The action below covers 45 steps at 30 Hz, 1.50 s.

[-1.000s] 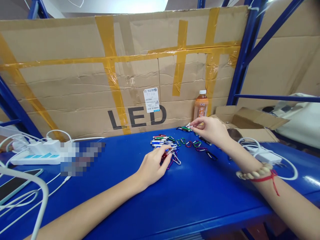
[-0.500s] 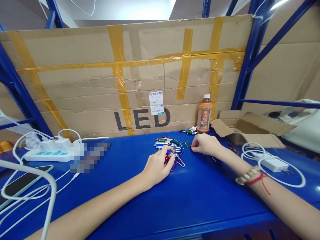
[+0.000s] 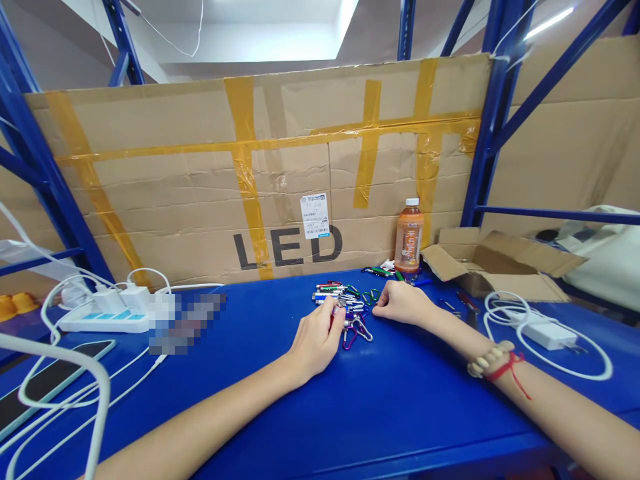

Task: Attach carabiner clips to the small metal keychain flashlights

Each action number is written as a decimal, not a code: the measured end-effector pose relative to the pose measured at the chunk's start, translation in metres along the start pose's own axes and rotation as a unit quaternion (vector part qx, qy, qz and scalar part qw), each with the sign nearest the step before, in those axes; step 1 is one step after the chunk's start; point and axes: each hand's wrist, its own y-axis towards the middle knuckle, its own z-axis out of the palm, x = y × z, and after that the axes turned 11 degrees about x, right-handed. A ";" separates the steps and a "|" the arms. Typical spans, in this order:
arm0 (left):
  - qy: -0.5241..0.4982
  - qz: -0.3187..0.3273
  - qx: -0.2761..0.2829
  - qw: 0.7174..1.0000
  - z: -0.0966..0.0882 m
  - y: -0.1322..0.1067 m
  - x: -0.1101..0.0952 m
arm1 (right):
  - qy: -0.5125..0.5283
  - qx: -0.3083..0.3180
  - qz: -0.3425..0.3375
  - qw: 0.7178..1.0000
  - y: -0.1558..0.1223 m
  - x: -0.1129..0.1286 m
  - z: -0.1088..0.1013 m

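A heap of small coloured keychain flashlights with carabiner clips (image 3: 345, 298) lies on the blue table (image 3: 390, 407) in front of the taped cardboard sheet. My left hand (image 3: 316, 340) rests on the near left side of the heap, its fingers curled around a red flashlight. My right hand (image 3: 403, 305) lies at the right edge of the heap with its fingers drawn together in a pinch; what it holds is too small to make out. A few more flashlights (image 3: 383, 269) lie near the bottle.
An orange drink bottle (image 3: 409, 236) stands against the cardboard (image 3: 280, 173). An open carton (image 3: 495, 261) sits at right, with a white charger and coiled cable (image 3: 547, 333) in front. A power strip (image 3: 105, 319), cables and a phone (image 3: 47, 380) lie at left. Blue rack posts flank the table.
My right hand has come back from beside the bottle down to the right edge of the heap. My left hand stayed on the heap. The view has tilted upward slightly.
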 end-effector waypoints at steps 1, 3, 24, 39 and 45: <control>-0.003 0.000 0.002 1.000 0.000 0.000 0.000 | 0.005 0.004 0.004 1.000 0.000 0.000 0.000; -0.003 0.003 0.005 1.000 0.000 0.000 0.000 | 0.014 0.016 0.010 1.000 0.000 -0.002 0.001; -0.035 -0.002 0.005 0.999 0.003 0.000 0.001 | -0.037 0.015 -0.080 0.996 0.006 -0.018 -0.005; -0.147 -0.027 -0.023 0.988 0.006 0.004 0.007 | -0.092 -0.013 -0.051 0.994 0.005 -0.013 -0.002; -0.203 -0.019 -0.028 0.979 0.006 0.006 0.008 | 0.089 -0.048 -0.105 0.989 0.011 -0.016 0.001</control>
